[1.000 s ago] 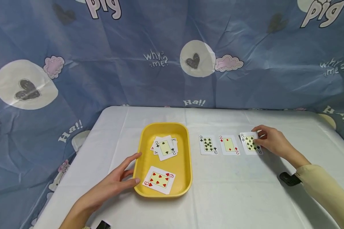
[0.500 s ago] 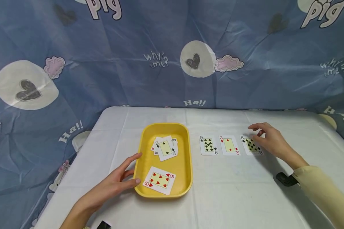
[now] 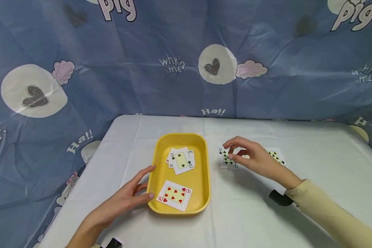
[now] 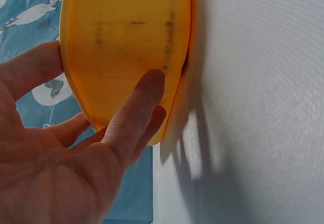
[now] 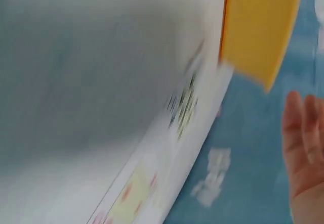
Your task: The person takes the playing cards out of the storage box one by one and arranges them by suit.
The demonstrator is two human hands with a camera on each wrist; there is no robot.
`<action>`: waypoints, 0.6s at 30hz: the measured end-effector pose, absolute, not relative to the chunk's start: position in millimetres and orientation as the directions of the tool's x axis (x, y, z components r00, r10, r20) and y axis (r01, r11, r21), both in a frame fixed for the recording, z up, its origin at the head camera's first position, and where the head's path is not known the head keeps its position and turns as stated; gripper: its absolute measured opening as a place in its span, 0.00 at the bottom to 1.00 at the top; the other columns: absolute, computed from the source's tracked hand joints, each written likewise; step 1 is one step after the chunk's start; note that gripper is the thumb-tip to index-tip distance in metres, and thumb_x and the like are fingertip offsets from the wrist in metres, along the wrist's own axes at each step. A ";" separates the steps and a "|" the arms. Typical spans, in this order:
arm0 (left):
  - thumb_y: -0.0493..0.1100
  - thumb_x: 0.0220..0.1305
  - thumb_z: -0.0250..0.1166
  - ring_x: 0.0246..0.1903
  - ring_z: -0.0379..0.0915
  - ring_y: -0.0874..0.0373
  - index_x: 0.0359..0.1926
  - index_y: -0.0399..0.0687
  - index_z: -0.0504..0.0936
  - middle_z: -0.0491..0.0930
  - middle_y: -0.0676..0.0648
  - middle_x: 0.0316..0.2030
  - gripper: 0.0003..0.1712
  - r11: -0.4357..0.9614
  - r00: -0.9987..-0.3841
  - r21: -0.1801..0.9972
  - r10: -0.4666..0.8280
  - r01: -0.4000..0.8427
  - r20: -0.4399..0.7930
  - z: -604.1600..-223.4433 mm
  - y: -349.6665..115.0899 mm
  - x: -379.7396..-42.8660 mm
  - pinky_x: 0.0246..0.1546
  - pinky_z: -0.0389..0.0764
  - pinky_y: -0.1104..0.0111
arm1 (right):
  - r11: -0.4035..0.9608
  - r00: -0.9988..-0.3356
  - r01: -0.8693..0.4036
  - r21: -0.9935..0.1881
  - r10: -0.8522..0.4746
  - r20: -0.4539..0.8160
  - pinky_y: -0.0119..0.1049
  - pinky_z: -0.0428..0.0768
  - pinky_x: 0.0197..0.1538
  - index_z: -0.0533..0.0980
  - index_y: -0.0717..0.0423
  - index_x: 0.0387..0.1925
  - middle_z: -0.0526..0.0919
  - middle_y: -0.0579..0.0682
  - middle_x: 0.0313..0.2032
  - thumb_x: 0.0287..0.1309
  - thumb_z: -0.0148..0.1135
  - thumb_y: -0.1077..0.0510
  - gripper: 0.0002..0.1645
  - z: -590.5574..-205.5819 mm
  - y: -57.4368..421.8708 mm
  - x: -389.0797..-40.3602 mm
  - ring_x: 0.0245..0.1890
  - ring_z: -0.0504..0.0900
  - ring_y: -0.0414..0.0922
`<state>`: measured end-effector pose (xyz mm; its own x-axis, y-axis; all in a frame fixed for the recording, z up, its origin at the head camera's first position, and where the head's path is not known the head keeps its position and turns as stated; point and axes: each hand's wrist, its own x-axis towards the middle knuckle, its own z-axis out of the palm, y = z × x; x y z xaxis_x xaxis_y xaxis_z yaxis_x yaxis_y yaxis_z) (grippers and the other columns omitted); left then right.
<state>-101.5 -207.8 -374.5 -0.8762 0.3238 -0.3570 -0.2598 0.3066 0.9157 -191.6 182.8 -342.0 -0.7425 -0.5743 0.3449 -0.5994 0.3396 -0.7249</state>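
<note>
In the head view my left hand (image 3: 124,199) lies at the left side of a yellow tray (image 3: 201,193), thumb and fingers spread, fingertips touching its wall; the left wrist view shows the same contact. Inside the tray are a two of clubs (image 3: 182,162) on top of other cards and a hearts card (image 3: 174,195). My right hand (image 3: 257,158) is above a row of playing cards, fingers bent loosely, nothing between them. Below its fingertips lies a nine of clubs (image 3: 227,162). The hand mostly hides the two of diamonds (image 5: 132,193) in the head view.
At the right end of the row, partly behind the right hand, is an eight of spades (image 3: 276,155). A white cloth (image 3: 251,213) covers the table. Behind it hangs a blue printed curtain (image 3: 161,93).
The right hand has let go of the eight of spades, leaving it flat in the row, and moved left above the nine of clubs. The left hand stays at the tray.
</note>
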 end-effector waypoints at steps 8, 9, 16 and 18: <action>0.47 0.64 0.68 0.67 0.61 0.46 0.75 0.68 0.54 0.45 0.49 0.76 0.45 0.310 -0.879 0.916 0.320 -0.255 -0.354 -373.0 -207.0 -100.6 0.61 0.65 0.45 | 0.138 -0.490 -0.707 -0.694 -0.803 0.340 0.37 0.79 0.46 0.75 0.44 0.57 0.78 0.41 0.52 0.64 0.64 0.61 0.21 -356.2 128.3 -182.7 0.47 0.78 0.46; 0.47 0.64 0.68 0.67 0.61 0.46 0.75 0.68 0.54 0.45 0.49 0.76 0.45 0.310 -0.881 0.917 0.320 -0.252 -0.350 -372.7 -207.1 -100.6 0.61 0.64 0.44 | 0.138 -0.476 -0.700 -0.701 -0.821 0.314 0.36 0.79 0.46 0.74 0.42 0.58 0.77 0.39 0.52 0.65 0.64 0.60 0.22 -357.0 121.8 -182.4 0.47 0.78 0.46; 0.48 0.65 0.67 0.68 0.60 0.46 0.75 0.69 0.53 0.46 0.48 0.75 0.44 0.316 -0.879 0.918 0.333 -0.238 -0.342 -372.5 -207.9 -100.3 0.62 0.62 0.43 | 0.200 -0.402 -0.636 -0.745 -0.910 0.099 0.32 0.78 0.49 0.72 0.46 0.61 0.77 0.45 0.57 0.65 0.63 0.62 0.24 -357.4 80.4 -185.4 0.54 0.77 0.45; 0.48 0.65 0.67 0.68 0.59 0.46 0.76 0.69 0.53 0.46 0.48 0.76 0.44 0.314 -0.877 0.920 0.341 -0.234 -0.339 -373.0 -208.4 -99.8 0.62 0.63 0.44 | 0.232 -0.389 -0.642 -0.731 -0.920 0.049 0.31 0.78 0.50 0.72 0.48 0.62 0.76 0.45 0.59 0.65 0.62 0.62 0.25 -357.5 70.6 -188.5 0.54 0.76 0.43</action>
